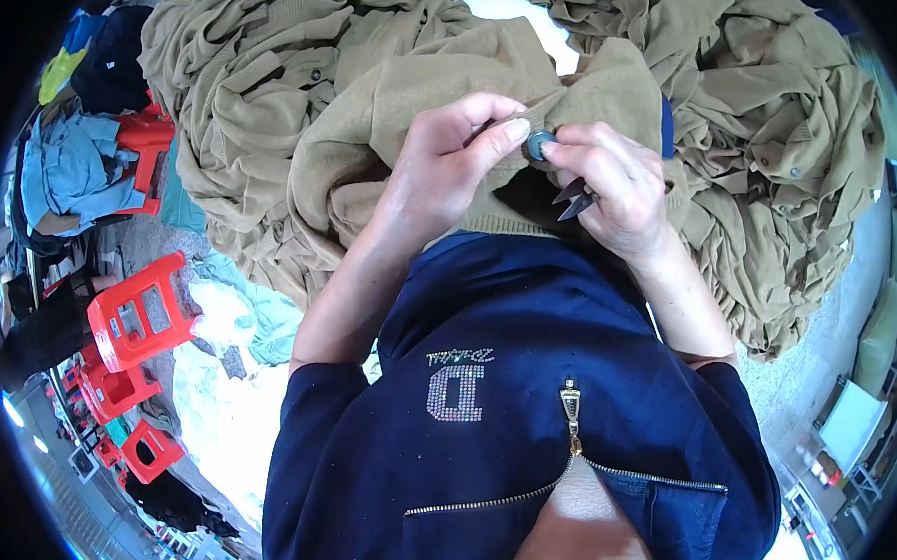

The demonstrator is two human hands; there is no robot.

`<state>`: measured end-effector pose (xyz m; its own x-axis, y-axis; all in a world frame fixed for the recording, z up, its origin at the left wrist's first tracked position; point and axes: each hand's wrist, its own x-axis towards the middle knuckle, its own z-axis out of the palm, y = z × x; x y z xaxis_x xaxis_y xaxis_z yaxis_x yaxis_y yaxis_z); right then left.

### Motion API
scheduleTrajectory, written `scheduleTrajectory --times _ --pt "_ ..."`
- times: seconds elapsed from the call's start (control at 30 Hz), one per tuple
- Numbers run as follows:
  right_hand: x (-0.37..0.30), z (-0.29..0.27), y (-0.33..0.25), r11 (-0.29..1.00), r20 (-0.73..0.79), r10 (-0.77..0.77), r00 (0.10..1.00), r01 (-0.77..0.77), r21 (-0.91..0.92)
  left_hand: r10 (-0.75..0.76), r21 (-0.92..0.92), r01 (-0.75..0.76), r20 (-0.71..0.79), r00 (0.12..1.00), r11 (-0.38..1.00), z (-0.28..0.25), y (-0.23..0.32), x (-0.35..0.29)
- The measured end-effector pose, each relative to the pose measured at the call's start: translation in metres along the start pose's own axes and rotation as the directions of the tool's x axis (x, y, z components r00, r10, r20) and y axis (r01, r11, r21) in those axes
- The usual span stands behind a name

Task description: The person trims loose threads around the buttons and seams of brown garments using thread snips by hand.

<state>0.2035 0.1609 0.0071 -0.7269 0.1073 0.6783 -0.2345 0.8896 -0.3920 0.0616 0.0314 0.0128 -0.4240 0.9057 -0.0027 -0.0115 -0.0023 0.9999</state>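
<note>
A tan knit garment (440, 75) lies across my lap, bunched in front of me. My left hand (453, 160) is closed, pinching the garment's edge between thumb and fingers. Close beside that pinch, my right hand (614, 183) grips a round dark grey-blue button (540, 146) between thumb and forefinger. Dark-bladed thread snips (575, 200) are also held in my right hand, their points sticking out below the curled fingers. Whether the button is attached to the knit I cannot tell.
Large heaps of tan knitwear (251, 108) lie to the left and another heap (763, 156) to the right. Red plastic stools (142, 311) stand at the left, one bearing light blue cloth (75, 166). White cloth or plastic (209, 421) covers the floor there.
</note>
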Motion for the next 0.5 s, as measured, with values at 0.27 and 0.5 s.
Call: scheduleTrajectory --times 0.27,0.5 --pt "-0.006 0.003 0.003 0.979 0.125 0.094 0.988 -0.115 0.169 0.219 0.177 -0.225 0.051 0.974 0.958 -0.005 -0.022 -0.008" --pt "0.009 0.001 0.002 0.865 0.205 0.332 0.921 -0.384 0.323 0.351 0.341 -0.376 0.134 0.927 0.862 -0.006 -0.002 -0.007"
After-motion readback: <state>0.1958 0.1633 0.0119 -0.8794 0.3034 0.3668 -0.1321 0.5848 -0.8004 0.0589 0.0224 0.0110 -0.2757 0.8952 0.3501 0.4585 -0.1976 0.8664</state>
